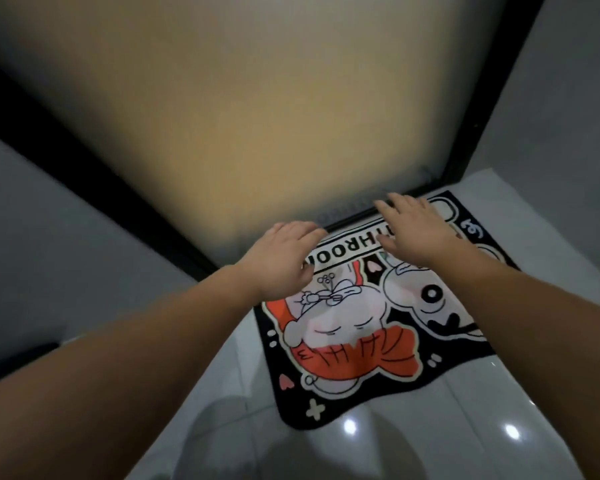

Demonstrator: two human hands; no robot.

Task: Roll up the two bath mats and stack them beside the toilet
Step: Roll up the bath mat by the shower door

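Left hand and right hand hover over bath mat far edge

Dim, soft overall; warm glow through frosted door; glare spots on floor tiles at lower right; edges bowed.

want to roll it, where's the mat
The mat lies flat on the floor, right of centre in the head view, its far edge at the door frame, beneath the left hand and right hand.
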